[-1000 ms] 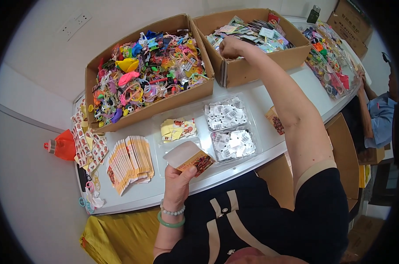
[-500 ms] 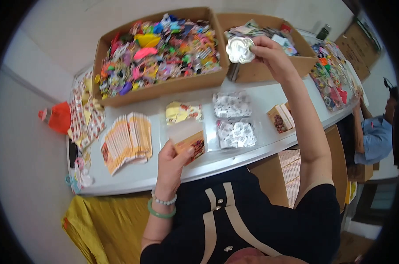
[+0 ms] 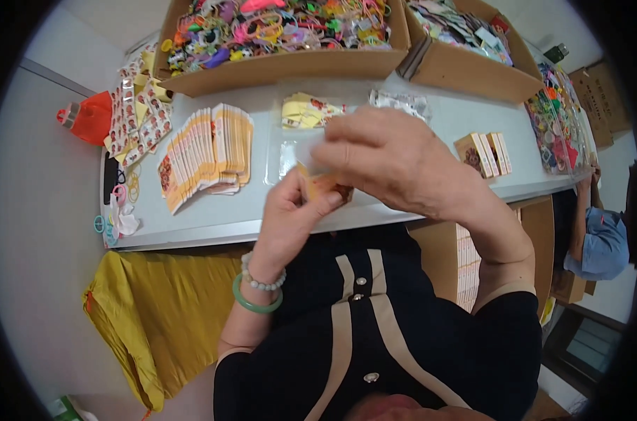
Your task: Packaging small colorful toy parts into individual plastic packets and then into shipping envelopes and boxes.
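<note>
My left hand grips a small orange-and-yellow printed card box just above the table's front edge, its thumb pressed on the near face. Over the box's upper end reaches my right hand, back turned up. Its fingertips are smeared by motion and partly hidden, so what they hold, if anything, does not show. Behind the hands lie some pale-yellow printed pieces and black-and-white printed packets, largely covered by my right hand. To the left rests a fanned stack of flat orange-and-white boxes.
Along the back stand a carton of colourful trinkets and a carton of flat packets. Several small boxes stand at right, beyond them a bag of trinkets. Printed strips lie left. A co-worker sits far right.
My right hand has come down from the right carton to the box in my left hand. The silvery flower-shaped piece it held is out of sight. The whole view has shifted.
</note>
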